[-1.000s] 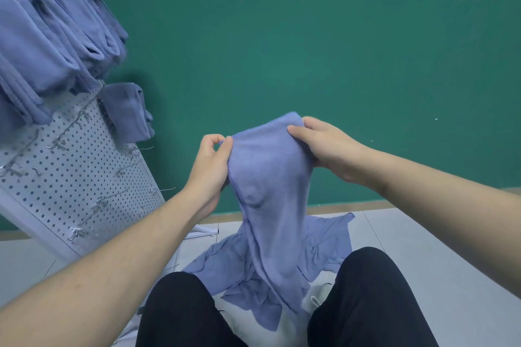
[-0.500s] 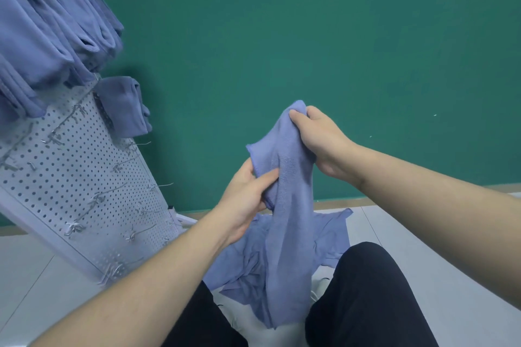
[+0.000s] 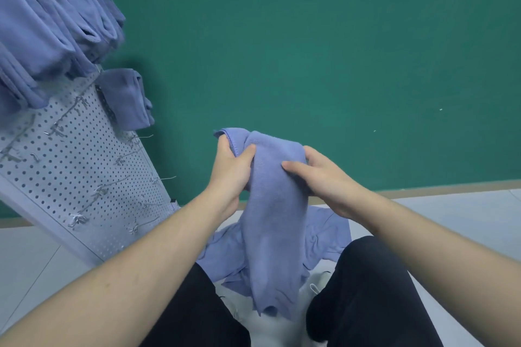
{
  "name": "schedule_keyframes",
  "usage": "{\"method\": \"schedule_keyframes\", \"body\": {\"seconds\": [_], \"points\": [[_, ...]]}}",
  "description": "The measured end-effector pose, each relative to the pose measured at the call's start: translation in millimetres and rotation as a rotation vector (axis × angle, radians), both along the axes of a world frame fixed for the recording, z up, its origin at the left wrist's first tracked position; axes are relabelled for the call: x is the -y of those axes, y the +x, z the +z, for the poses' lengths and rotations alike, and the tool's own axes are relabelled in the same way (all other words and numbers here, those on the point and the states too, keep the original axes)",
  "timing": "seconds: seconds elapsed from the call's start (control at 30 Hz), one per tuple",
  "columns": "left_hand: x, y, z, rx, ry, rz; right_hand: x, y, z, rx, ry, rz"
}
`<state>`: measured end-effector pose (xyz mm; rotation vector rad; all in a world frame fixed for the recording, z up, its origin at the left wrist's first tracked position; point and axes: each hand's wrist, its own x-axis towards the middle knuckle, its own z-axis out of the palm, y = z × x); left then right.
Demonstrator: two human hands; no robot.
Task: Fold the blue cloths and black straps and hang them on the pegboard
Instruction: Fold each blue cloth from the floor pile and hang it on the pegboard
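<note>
A dark green wall (image 3: 338, 51) fills the background, meeting the pale tiled floor (image 3: 465, 220) along a brown skirting strip. Against that wall, to the left of the person's hands, leans a white pegboard (image 3: 70, 177), tilted in the view and studded with small metal hooks (image 3: 124, 162). Folded blue cloths (image 3: 42, 22) hang bunched over the pegboard's upper part, and one more folded cloth (image 3: 127, 98) hangs just below them at the board's right edge. To the right of the pegboard, the person's black-trousered knees (image 3: 366, 290) frame a loose heap of blue cloths (image 3: 324, 236) lying on the floor. Above that heap, a single blue cloth (image 3: 273, 220) is held up and hangs down in a long fold. The left hand (image 3: 231, 172) grips its upper left edge, thumb curled over the fabric. The right hand (image 3: 324, 177) clasps the upper right side, thumb pressed across the front and fingers wrapped behind.
</note>
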<state>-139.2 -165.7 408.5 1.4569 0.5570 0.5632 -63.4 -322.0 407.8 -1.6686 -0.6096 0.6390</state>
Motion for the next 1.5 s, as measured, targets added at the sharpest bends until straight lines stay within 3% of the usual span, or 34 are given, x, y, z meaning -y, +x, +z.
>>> {"method": "schedule_keyframes", "body": {"seconds": [0.1, 0.17, 0.33, 0.43, 0.63, 0.73, 0.87, 1.07, 1.3, 1.43, 1.5], "points": [[-4.8, -2.7, -4.4, 0.009, 0.137, 0.044, -3.9, -0.4, 1.8, 0.208, -0.093, -0.134], [-7.5, -4.1, -7.4, 0.0, 0.129, 0.069, -7.1, -0.9, 2.5, 0.223, -0.071, -0.164], [-7.1, -10.0, -11.7, 0.032, -0.472, -0.097, -17.5, -2.3, 11.1, -0.061, 0.139, -0.232], [-0.9, -14.2, -21.1, 0.04, -0.597, -0.198, -21.6, 0.7, 15.1, -0.211, 0.168, -0.253], [28.7, -22.4, -35.2, 0.03, -0.321, -0.377, -16.5, 7.9, 24.5, -0.353, 0.209, -0.273], [37.5, -23.5, -36.5, 0.012, -0.197, -0.369, -10.4, 9.4, 25.0, -0.338, 0.182, -0.293], [37.0, -20.1, -31.6, 0.039, -0.261, -0.297, -2.4, 4.6, 20.2, -0.305, 0.132, -0.261], [25.1, -14.3, -22.6, 0.067, -0.356, -0.226, 9.3, -20.4, -2.7, -0.187, 0.001, -0.02], [7.6, -16.7, -25.0, -0.137, -0.187, -0.152, 7.3, -19.4, -20.0, 0.115, -0.044, -0.247], [10.6, -20.8, -19.2, -0.034, -0.341, -0.207, 3.7, -16.4, -19.7, 0.034, 0.03, -0.273], [12.7, -23.8, -25.4, 0.042, -0.309, -0.254, 1.9, -13.6, -16.2, -0.087, 0.089, -0.304]]}}
